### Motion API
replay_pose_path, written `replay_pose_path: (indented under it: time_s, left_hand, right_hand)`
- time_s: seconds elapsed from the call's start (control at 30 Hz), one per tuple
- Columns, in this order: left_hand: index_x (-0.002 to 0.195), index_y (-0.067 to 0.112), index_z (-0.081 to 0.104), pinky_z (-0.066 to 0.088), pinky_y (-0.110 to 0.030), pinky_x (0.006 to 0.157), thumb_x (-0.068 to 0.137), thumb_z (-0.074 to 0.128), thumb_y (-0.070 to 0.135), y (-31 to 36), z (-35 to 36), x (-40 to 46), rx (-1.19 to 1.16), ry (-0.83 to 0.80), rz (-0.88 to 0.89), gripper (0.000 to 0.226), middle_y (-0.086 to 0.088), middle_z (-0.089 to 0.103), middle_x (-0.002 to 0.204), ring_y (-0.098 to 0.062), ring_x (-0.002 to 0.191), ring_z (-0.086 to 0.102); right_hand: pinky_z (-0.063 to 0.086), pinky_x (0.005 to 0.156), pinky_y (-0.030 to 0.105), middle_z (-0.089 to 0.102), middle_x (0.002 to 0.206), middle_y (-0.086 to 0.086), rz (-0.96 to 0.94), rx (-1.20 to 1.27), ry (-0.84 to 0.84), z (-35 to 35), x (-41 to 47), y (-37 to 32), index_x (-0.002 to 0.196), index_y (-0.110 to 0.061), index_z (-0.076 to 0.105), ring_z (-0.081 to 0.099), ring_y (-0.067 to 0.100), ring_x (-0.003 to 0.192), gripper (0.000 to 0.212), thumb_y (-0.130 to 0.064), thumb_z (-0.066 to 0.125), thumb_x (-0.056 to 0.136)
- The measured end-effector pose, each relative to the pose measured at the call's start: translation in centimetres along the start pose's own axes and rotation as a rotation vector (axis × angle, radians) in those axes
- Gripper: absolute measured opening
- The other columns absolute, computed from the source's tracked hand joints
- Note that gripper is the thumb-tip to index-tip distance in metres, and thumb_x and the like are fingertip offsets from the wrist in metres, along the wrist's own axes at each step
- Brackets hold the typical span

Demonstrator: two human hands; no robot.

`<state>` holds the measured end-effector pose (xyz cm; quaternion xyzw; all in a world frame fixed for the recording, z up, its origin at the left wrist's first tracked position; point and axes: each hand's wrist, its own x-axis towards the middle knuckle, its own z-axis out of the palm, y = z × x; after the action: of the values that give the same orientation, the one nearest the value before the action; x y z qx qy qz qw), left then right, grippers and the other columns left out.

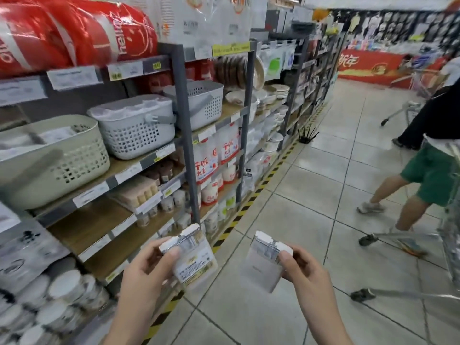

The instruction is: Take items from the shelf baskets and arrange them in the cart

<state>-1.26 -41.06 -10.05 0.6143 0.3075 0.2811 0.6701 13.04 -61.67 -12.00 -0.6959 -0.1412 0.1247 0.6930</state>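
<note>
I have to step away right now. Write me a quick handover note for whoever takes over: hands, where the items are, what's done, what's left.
Left hand: holds a clear packet with a label by its top edge.
Right hand: holds a second, plain-faced packet by its top corner.
Both packets are in the air over the aisle floor, in front of the shelving; the shelf baskets are up on the left.
The cart is at the far right edge, only partly in view; its contents cannot be seen.
Done: two packets picked up.
Left: turn right, place both in the cart and arrange them, then return to the baskets for more.
</note>
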Motion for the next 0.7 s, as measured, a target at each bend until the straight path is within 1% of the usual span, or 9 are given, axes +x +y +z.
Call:
replay_pose_path:
  time_s: [0.13, 0.2, 0.3, 0.37, 0.4, 0.47, 0.53, 0.57, 0.7]
  left_hand:
    - [0.094, 0.024, 0.072, 0.056, -0.039, 0.074, 0.081, 0.067, 0.025, 0.2, 4.0, 5.9, 0.018, 0.008, -0.046, 0.014, -0.002, 0.074, 0.091, -0.024, 0.085, 0.070]
    - [0.091, 0.026, 0.073, 0.056, -0.039, 0.076, 0.084, 0.066, 0.023, 0.1, 5.8, 9.1, 0.031, 0.043, -0.050, 0.010, 0.000, 0.074, 0.088, -0.022, 0.084, 0.070]
    - [0.084, 0.030, 0.072, 0.048, -0.016, 0.052, 0.084, 0.065, 0.026, 0.2, 8.9, 13.6, 0.040, 0.120, -0.036, 0.008, 0.007, 0.069, 0.066, -0.003, 0.057, 0.063]
    - [0.082, 0.029, 0.071, 0.040, -0.010, 0.040, 0.084, 0.066, 0.027, 0.6, 11.1, 16.5, 0.027, 0.187, -0.048, 0.006, 0.010, 0.063, 0.056, 0.001, 0.045, 0.056]
    - [0.082, 0.029, 0.071, 0.039, -0.010, 0.040, 0.083, 0.066, 0.028, 0.9, 12.0, 17.9, 0.024, 0.209, -0.047, 0.005, 0.011, 0.063, 0.055, 0.001, 0.046, 0.056]
    - [0.084, 0.030, 0.072, 0.046, -0.015, 0.053, 0.081, 0.067, 0.032, 1.4, 14.0, 20.7, 0.018, 0.241, -0.033, 0.006, 0.010, 0.069, 0.068, -0.003, 0.063, 0.064]
    - [0.088, 0.029, 0.072, 0.048, -0.025, 0.066, 0.072, 0.068, 0.039, 1.5, 15.8, 23.3, -0.005, 0.265, -0.013, 0.019, 0.005, 0.072, 0.083, -0.015, 0.080, 0.066]
    - [0.088, 0.029, 0.073, 0.048, -0.026, 0.068, 0.069, 0.068, 0.041, 1.5, 16.6, 24.4, -0.008, 0.284, -0.012, 0.023, 0.004, 0.072, 0.085, -0.015, 0.081, 0.066]
    - [0.083, 0.032, 0.073, 0.046, -0.027, 0.067, 0.071, 0.067, 0.040, 1.6, 18.3, 28.5, 0.007, 0.351, -0.019, 0.016, 0.011, 0.071, 0.075, -0.009, 0.070, 0.065]
  right_hand:
    - [0.055, 0.062, 0.018, 0.073, 0.081, -0.002, 0.058, 0.020, 0.068, -1.7, 7.0, 1.2, 0.082, -0.020, 0.074, 0.067, 0.004, 0.071, 0.017, -0.011, 0.062, 0.089]
    - [0.053, 0.060, 0.015, 0.074, 0.080, -0.001, 0.072, 0.023, 0.083, -2.3, 11.2, 1.7, 0.085, -0.018, 0.072, 0.066, 0.003, 0.069, 0.015, -0.010, 0.061, 0.090]
    - [0.052, 0.058, 0.012, 0.074, 0.081, -0.006, 0.074, 0.046, 0.076, -2.7, 18.2, 2.1, 0.088, -0.018, 0.071, 0.067, 0.000, 0.070, 0.012, -0.013, 0.061, 0.091]
    - [0.050, 0.055, 0.009, 0.074, 0.079, -0.013, 0.077, 0.060, 0.055, -2.9, 22.9, 1.9, 0.087, -0.021, 0.070, 0.067, -0.001, 0.070, 0.010, -0.016, 0.062, 0.090]
    - [0.049, 0.054, 0.009, 0.074, 0.078, -0.014, 0.078, 0.060, 0.035, -2.9, 25.2, 1.6, 0.087, -0.023, 0.070, 0.068, -0.001, 0.069, 0.010, -0.017, 0.062, 0.090]
    - [0.051, 0.055, 0.011, 0.074, 0.079, -0.011, 0.063, 0.053, -0.009, -2.9, 29.7, 1.2, 0.081, -0.025, 0.072, 0.068, 0.000, 0.070, 0.014, -0.018, 0.063, 0.089]
    - [0.054, 0.059, 0.014, 0.074, 0.083, -0.008, 0.040, 0.040, -0.058, -2.6, 33.9, 0.9, 0.079, -0.027, 0.075, 0.069, 0.001, 0.074, 0.013, -0.023, 0.066, 0.086]
    - [0.055, 0.062, 0.017, 0.074, 0.084, -0.008, 0.041, 0.035, -0.100, -2.2, 35.8, 0.6, 0.082, -0.027, 0.075, 0.069, 0.003, 0.077, 0.009, -0.029, 0.066, 0.084]
    - [0.055, 0.067, 0.023, 0.074, 0.092, -0.005, 0.043, 0.038, -0.243, 0.0, 41.8, 0.2, 0.094, -0.023, 0.072, 0.070, 0.009, 0.086, 0.037, -0.050, 0.065, 0.070]
